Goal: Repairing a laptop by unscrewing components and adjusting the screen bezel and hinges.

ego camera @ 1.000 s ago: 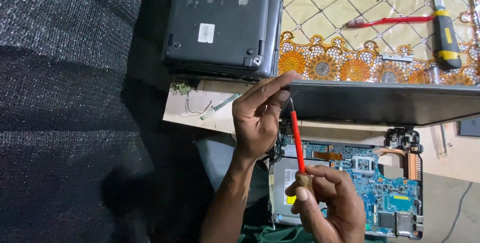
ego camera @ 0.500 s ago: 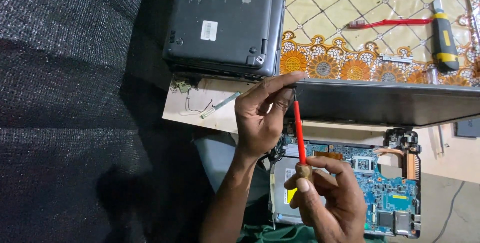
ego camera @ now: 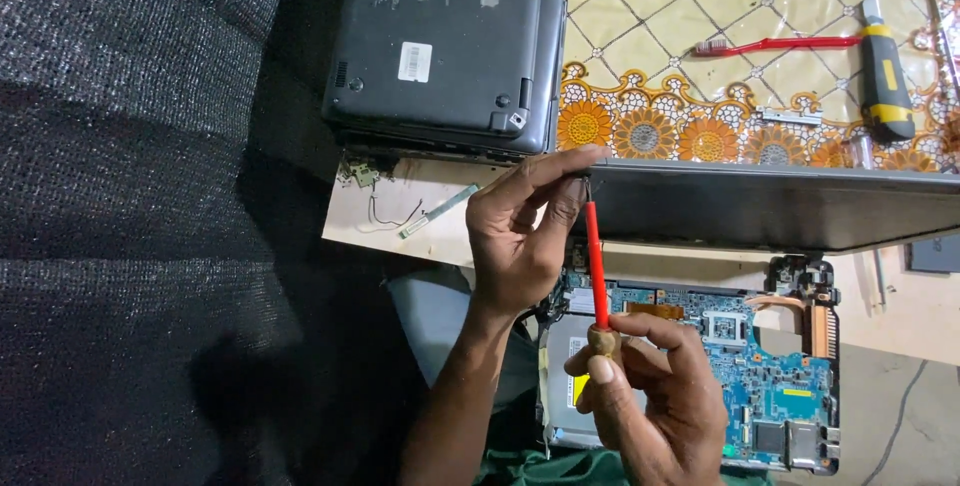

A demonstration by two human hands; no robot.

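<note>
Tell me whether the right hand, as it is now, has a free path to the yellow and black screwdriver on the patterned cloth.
Probably not directly: the right hand grips the red screwdriver, and the dark laptop panel lies between it and the yellow and black screwdriver.

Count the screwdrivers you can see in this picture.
2: a red screwdriver in the right hand, steadied by the left hand; a yellow-and-black screwdriver on the patterned cloth. Others may be hidden.

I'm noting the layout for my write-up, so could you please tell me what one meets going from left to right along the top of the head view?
Dark woven fabric → closed black laptop lying upside down → red toothbrush on the flowered yellow cloth → yellow and black screwdriver.
</note>
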